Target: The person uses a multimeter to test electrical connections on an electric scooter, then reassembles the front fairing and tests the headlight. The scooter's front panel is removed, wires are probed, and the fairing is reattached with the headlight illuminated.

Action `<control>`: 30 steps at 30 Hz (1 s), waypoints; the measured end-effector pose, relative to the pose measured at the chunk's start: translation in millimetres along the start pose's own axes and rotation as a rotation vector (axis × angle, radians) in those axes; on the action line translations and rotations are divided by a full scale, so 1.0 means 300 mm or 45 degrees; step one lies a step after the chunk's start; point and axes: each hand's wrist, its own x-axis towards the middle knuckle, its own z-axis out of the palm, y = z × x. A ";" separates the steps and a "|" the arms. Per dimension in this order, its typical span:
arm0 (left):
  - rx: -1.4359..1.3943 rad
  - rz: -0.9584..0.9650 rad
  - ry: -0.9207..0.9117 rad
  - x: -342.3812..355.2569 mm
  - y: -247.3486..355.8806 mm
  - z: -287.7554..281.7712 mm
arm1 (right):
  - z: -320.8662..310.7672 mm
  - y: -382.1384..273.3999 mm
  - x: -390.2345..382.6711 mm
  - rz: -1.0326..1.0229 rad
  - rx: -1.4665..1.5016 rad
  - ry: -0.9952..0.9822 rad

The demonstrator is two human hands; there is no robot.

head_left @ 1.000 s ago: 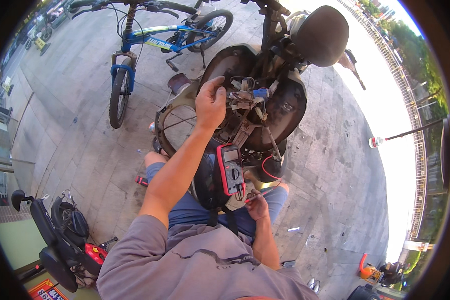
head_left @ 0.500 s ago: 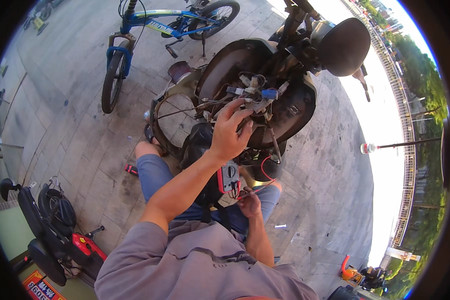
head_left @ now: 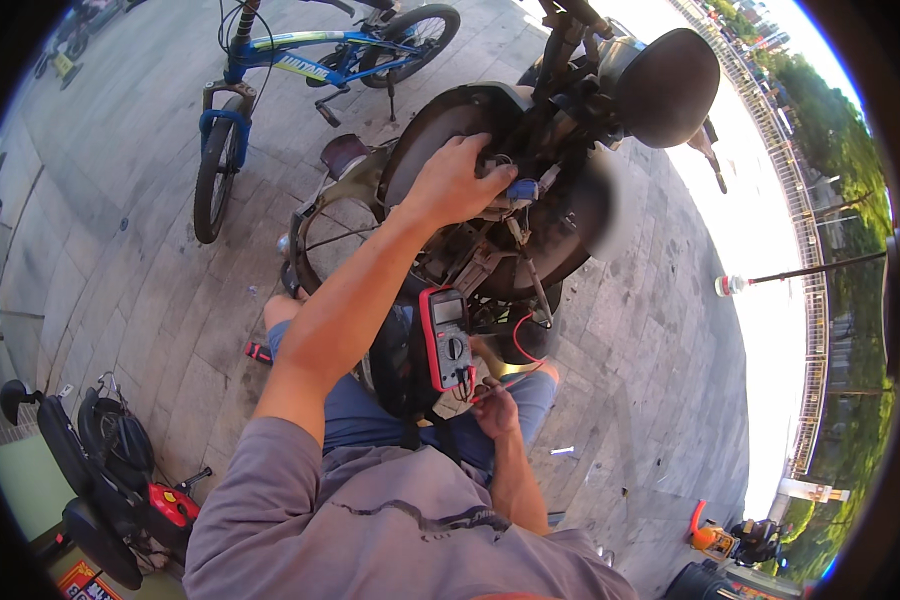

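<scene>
- A blue bicycle (head_left: pixel 310 58) stood on the paving (head_left: pixel 660 340) at the upper left, a black-and-red moped (head_left: pixel 100 475) at the lower left; a railing (head_left: pixel 815 330) ran along the right.
- A dark mirror (head_left: pixel 667 87) stuck up over the scooter (head_left: pixel 482 265), and the left hand (head_left: pixel 463 180) hid part of the wiring (head_left: pixel 515 230).
- That hand reached in beside the blue connector (head_left: pixel 522 192); whether its grip had closed on anything, I could not tell.
- The right hand (head_left: pixel 497 412) had a narrow grip, holding a thin red probe (head_left: pixel 478 398) near the meter.
- The meter (head_left: pixel 446 338), red-rimmed with a gray face and a round dial, lay tilted between the person's legs, just below the wiring; its reading was too small to make out.
- Counted: one meter, one blue connector, one mirror, one bicycle, one moped, two hands.
</scene>
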 end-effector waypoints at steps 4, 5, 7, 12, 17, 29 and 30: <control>-0.009 0.111 0.090 -0.057 0.005 0.014 | -0.020 0.010 0.011 0.003 0.065 -0.031; -0.031 0.125 0.097 -0.078 0.006 0.021 | -0.027 0.012 0.013 0.004 0.075 -0.060; 0.032 0.310 0.237 -0.114 0.016 0.041 | -0.034 0.015 0.019 0.009 0.094 -0.125; 0.300 0.429 0.354 -0.225 0.059 0.089 | -0.019 0.009 0.017 0.044 0.047 -0.064; 0.276 0.332 0.273 -0.278 0.058 0.098 | 0.026 -0.004 0.016 0.088 0.027 0.024; 0.162 0.301 0.175 -0.260 0.020 0.086 | 0.026 -0.013 0.025 0.116 0.086 0.049; 0.139 0.294 0.177 -0.257 0.019 0.084 | 0.025 -0.014 0.024 0.115 0.085 0.056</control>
